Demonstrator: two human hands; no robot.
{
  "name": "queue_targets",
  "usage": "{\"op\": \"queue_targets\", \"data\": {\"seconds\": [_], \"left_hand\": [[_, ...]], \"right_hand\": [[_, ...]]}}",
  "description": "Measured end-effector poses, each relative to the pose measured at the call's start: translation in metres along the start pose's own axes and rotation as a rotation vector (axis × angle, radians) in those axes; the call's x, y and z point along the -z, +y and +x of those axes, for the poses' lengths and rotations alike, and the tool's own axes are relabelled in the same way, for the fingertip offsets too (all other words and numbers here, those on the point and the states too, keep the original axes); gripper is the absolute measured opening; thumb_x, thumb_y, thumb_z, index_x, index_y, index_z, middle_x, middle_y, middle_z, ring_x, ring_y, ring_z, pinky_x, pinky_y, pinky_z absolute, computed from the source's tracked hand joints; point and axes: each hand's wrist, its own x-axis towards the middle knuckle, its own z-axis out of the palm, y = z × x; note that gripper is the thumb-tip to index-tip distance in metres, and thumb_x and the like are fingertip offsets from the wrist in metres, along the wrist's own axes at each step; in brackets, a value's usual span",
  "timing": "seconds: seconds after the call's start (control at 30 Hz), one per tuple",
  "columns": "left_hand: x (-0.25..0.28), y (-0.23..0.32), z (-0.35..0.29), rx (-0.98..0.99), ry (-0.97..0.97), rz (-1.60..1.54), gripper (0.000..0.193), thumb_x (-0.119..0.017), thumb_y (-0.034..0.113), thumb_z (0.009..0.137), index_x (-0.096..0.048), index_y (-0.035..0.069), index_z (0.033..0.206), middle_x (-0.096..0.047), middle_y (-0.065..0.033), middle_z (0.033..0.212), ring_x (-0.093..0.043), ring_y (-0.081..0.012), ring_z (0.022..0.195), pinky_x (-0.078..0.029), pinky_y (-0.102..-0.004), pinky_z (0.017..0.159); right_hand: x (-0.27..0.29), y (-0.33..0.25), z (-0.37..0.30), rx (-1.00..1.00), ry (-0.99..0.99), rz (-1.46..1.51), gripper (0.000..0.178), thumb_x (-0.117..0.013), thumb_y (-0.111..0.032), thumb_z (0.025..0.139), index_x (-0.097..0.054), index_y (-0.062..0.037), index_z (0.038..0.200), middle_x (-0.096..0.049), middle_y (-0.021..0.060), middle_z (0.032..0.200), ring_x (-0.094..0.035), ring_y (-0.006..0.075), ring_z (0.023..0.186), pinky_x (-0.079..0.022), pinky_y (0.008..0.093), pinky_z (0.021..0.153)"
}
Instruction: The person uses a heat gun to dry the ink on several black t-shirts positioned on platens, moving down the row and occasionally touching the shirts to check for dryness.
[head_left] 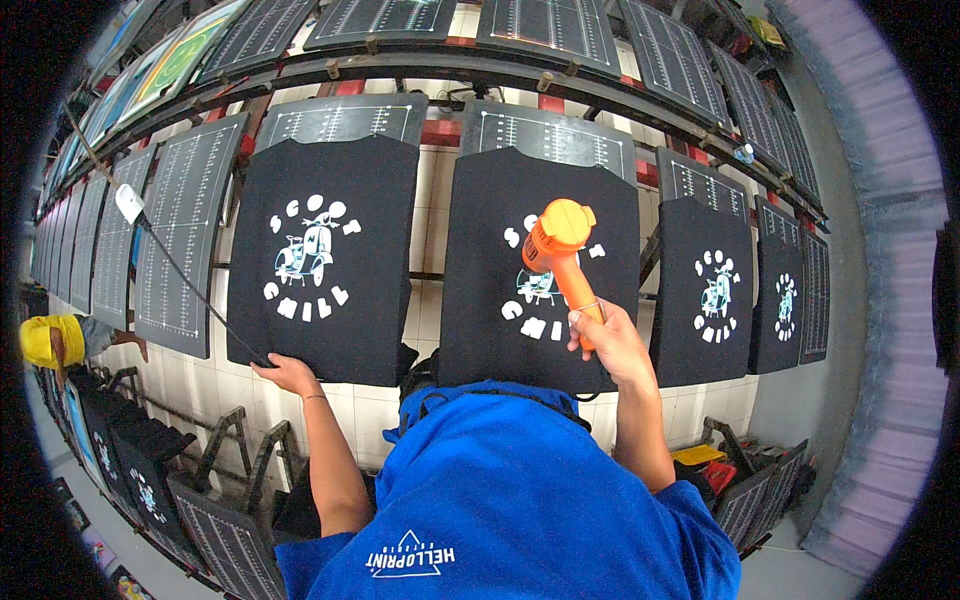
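My right hand (614,345) is closed around the handle of an orange hair dryer (562,235). The dryer is over a black T-shirt (490,290) with a white and pale blue scooter print and hides part of that print. My left hand (288,375) has its fingers closed on a black cord (190,275), beside the lower left corner of another black T-shirt (375,250) with the same print. From there the cord slants up to a white plug connector (129,204) at the left. Both shirts lie flat over grey printing boards.
More black shirts (695,330) cover boards to the right. Bare grey boards (190,235) with white measuring marks line the left. A dark metal rail (420,70) crosses behind. At the far left is a person in a yellow top (55,342). Another rack (225,530) stands lower left.
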Motion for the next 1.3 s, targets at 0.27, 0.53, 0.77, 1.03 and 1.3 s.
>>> {"op": "queue_targets", "data": {"seconds": [0.27, 0.53, 0.77, 1.03, 1.3], "left_hand": [[0.006, 0.014, -0.006, 0.068, -0.037, -0.045, 0.058, -0.039, 0.023, 0.098, -0.018, -0.005, 0.145, -0.027, -0.0287, 0.147, -0.037, -0.0416, 0.131, -0.031, -0.0443, 0.109], [0.005, 0.014, -0.006, 0.034, -0.007, -0.025, 0.057, -0.039, 0.022, 0.098, -0.019, -0.004, 0.145, -0.027, -0.028, 0.147, -0.037, -0.0414, 0.131, -0.031, -0.045, 0.109], [0.005, 0.008, -0.003, 0.042, -0.018, -0.014, 0.056, -0.036, 0.023, 0.098, -0.018, 0.0, 0.146, -0.026, -0.0278, 0.147, -0.037, -0.0429, 0.131, -0.031, -0.0463, 0.11], [0.006, 0.016, -0.007, 0.047, -0.007, -0.005, 0.056, -0.036, 0.022, 0.098, -0.018, 0.001, 0.146, -0.028, -0.0264, 0.147, -0.039, -0.0425, 0.129, -0.033, -0.046, 0.109], [0.002, 0.007, -0.003, 0.068, 0.001, -0.026, 0.056, -0.04, 0.023, 0.098, -0.022, -0.001, 0.145, -0.031, -0.0278, 0.145, -0.041, -0.041, 0.128, -0.033, -0.0448, 0.107]], "right_hand": [[0.001, -0.005, -0.002, -0.043, -0.042, -0.028, 0.024, -0.062, -0.028, 0.09, -0.058, -0.005, 0.098, -0.058, -0.0007, 0.072, -0.058, 0.0091, 0.061, -0.042, 0.021, 0.048], [0.006, -0.007, -0.011, -0.107, -0.097, -0.026, 0.028, -0.062, -0.026, 0.09, -0.055, -0.0029, 0.103, -0.057, -0.0007, 0.074, -0.058, 0.0077, 0.061, -0.043, 0.0207, 0.049], [0.002, -0.007, -0.016, -0.122, -0.086, -0.053, 0.031, -0.063, -0.027, 0.089, -0.055, -0.0024, 0.106, -0.057, -0.0009, 0.075, -0.057, 0.0073, 0.061, -0.043, 0.0204, 0.049], [-0.001, -0.004, -0.02, -0.084, -0.04, -0.094, 0.03, -0.063, -0.029, 0.089, -0.056, -0.0041, 0.104, -0.057, -0.0011, 0.074, -0.058, 0.0075, 0.061, -0.042, 0.0203, 0.049], [0.008, 0.003, -0.027, -0.085, 0.024, -0.094, 0.028, -0.062, -0.026, 0.09, -0.055, -0.003, 0.105, -0.057, -0.0007, 0.073, -0.058, 0.0083, 0.06, -0.043, 0.02, 0.049]]}}
